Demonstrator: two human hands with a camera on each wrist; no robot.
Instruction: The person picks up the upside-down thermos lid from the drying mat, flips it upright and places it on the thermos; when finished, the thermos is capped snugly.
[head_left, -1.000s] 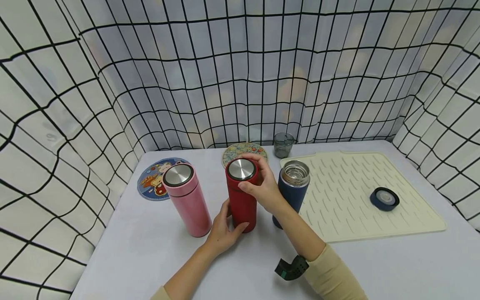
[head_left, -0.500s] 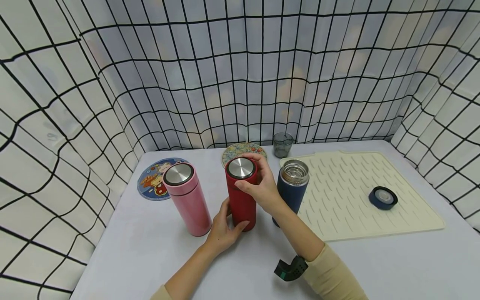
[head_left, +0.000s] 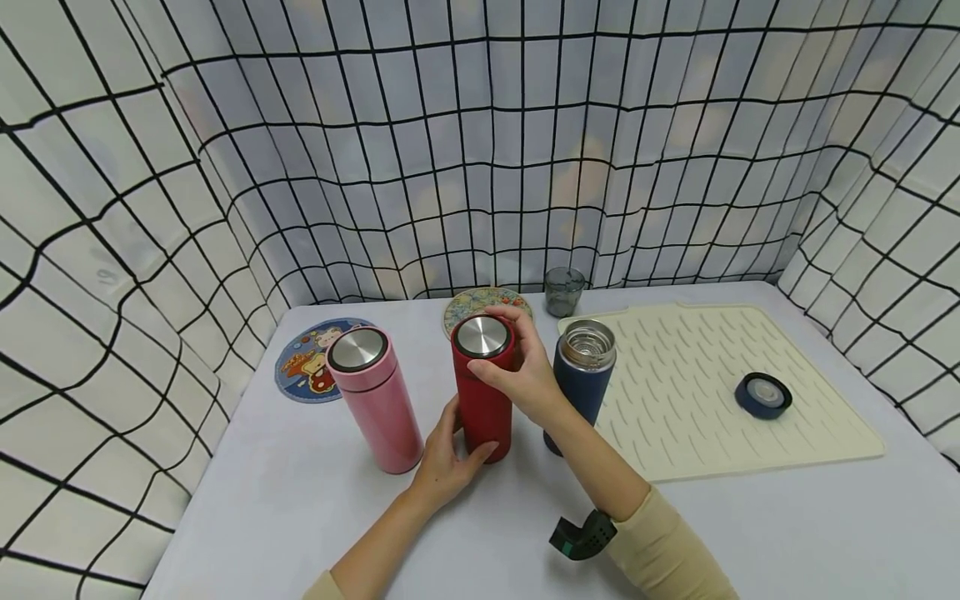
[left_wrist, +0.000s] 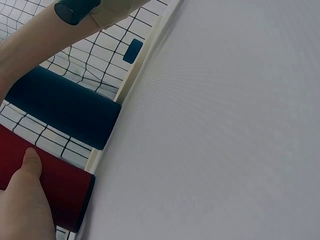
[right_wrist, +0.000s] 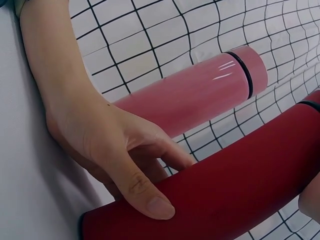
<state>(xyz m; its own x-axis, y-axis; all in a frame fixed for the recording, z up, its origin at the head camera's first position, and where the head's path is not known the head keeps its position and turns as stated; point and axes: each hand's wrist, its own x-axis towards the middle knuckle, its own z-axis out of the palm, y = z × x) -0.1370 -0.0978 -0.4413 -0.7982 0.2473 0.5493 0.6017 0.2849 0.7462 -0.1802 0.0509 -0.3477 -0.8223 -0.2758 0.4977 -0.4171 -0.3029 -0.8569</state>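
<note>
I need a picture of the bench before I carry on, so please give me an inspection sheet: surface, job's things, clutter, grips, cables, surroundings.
Surface: white table, with a cream ridged mat on its right side.
Job's things: red bottle upright, lid on.
Clutter: pink bottle, lid on; blue bottle, open; dark blue lid on the mat; glass cup and floral round mat at the back; blue patterned mat behind the pink bottle.
Grips: left grip holds the red bottle low; right grip holds it near the top.
Cables: nothing seen.
Surroundings: black net over pale backing.
</note>
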